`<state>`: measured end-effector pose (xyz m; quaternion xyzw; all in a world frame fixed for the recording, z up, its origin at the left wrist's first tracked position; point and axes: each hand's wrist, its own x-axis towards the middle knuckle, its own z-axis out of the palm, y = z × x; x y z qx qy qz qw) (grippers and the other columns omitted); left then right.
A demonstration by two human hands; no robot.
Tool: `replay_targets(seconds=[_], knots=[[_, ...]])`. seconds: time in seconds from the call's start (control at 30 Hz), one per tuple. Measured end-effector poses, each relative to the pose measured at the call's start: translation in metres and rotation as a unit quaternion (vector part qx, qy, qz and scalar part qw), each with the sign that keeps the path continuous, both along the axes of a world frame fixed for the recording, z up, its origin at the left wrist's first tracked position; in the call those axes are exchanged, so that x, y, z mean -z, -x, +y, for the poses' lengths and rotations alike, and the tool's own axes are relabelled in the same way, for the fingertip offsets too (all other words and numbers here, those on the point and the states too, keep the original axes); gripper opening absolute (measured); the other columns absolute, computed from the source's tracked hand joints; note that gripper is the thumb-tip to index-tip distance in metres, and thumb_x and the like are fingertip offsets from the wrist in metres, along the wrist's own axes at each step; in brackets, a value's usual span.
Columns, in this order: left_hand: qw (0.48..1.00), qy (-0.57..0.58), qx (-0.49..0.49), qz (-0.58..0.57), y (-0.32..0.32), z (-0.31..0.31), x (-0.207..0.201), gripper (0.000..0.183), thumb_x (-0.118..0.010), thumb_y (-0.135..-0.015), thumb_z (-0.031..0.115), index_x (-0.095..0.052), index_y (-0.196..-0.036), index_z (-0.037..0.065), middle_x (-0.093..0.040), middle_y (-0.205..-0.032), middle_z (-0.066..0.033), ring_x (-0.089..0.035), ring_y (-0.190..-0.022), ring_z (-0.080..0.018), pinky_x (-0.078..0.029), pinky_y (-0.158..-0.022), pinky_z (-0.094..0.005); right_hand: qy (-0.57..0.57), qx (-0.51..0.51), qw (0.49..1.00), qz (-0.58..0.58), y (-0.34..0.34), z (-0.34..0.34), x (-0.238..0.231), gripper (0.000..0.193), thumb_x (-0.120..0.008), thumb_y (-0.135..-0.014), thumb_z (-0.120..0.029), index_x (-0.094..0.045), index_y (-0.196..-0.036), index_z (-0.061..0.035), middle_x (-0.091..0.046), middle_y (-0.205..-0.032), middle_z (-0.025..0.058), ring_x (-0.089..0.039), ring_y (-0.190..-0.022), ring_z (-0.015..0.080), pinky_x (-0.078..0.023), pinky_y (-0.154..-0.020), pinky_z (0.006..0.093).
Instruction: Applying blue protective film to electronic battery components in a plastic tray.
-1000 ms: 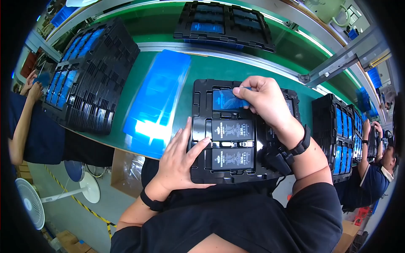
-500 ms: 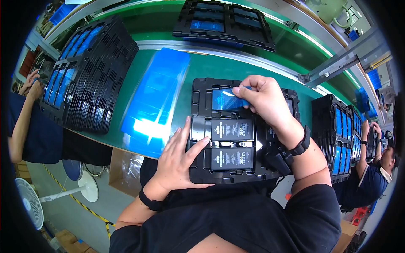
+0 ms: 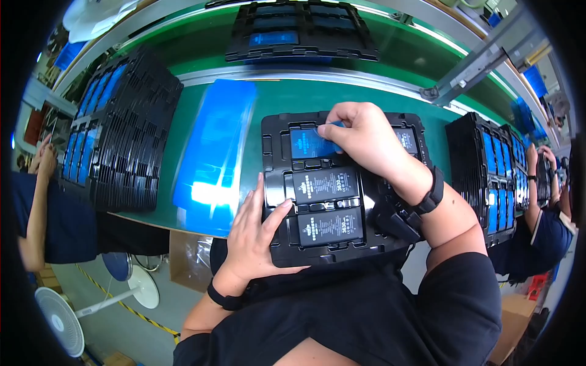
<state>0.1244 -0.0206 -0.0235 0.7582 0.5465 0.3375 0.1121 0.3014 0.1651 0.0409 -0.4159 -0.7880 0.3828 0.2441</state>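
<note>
head view: the whole scene had shifted slightly leftward, yet the right hand [image 3: 366, 137] still pinched the blue film [image 3: 309, 143] at the black tray's [image 3: 274, 125] upper left, beyond two dark batteries [image 3: 323, 185]. the left hand [image 3: 250, 238], fingers spread, touched the tray; the film's handling seemed unfinished.

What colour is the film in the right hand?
Translucent blue film; head view shows it best.
</note>
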Motion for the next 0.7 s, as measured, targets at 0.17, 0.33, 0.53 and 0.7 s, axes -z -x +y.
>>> replay_targets(seconds=[0.17, 0.33, 0.53, 0.7], knots=[[1.000, -0.018, -0.004, -0.003, -0.002, 0.003, 0.005, 0.103, -0.080, -0.052, 0.060, -0.040, -0.136, 0.016, -0.027, -0.140, -0.0383, -0.045, -0.119, -0.0497, -0.039, -0.098, -0.0507, -0.034, -0.014, 0.999, -0.001, 0.000, 0.001, 0.000, 0.017, -0.068, -0.078, -0.014, -0.065, -0.079, 0.0029, -0.054, -0.056, 0.0075, -0.052, -0.052, 0.0119, -0.041, -0.050, 0.0286], [1.000, -0.003, -0.019, 0.018, -0.002, 0.000, 0.002, 0.102, -0.080, -0.052, 0.059, -0.040, -0.135, 0.017, -0.026, -0.140, -0.0388, -0.045, -0.119, -0.0493, -0.040, -0.097, -0.0505, -0.099, -0.022, 0.995, 0.014, -0.001, 0.003, 0.006, 0.018, -0.069, -0.077, -0.015, -0.065, -0.078, 0.0031, -0.055, -0.056, 0.0094, -0.052, -0.051, 0.0138, -0.041, -0.051, 0.0307], [1.000, -0.009, -0.009, 0.007, -0.002, 0.000, 0.002, 0.103, -0.081, -0.051, 0.059, -0.040, -0.136, 0.017, -0.027, -0.140, -0.0384, -0.046, -0.118, -0.0499, -0.040, -0.097, -0.0508, -0.156, -0.057, 0.984, -0.065, -0.003, -0.006, -0.001, 0.018, -0.067, -0.077, -0.013, -0.063, -0.077, 0.0043, -0.058, -0.062, 0.0200, -0.058, -0.058, 0.0347, -0.046, -0.056, 0.0392], [1.000, -0.013, -0.014, 0.014, -0.001, -0.001, 0.000, 0.102, -0.080, -0.052, 0.061, -0.041, -0.135, 0.017, -0.027, -0.140, -0.0381, -0.045, -0.119, -0.0491, -0.039, -0.098, -0.0513, -0.290, -0.240, 0.920, -0.111, -0.010, -0.027, -0.025, 0.009, -0.062, -0.073, -0.006, -0.055, -0.074, -0.0003, -0.058, -0.070, 0.0154, -0.060, -0.067, 0.0344, -0.048, -0.059, 0.0413]])
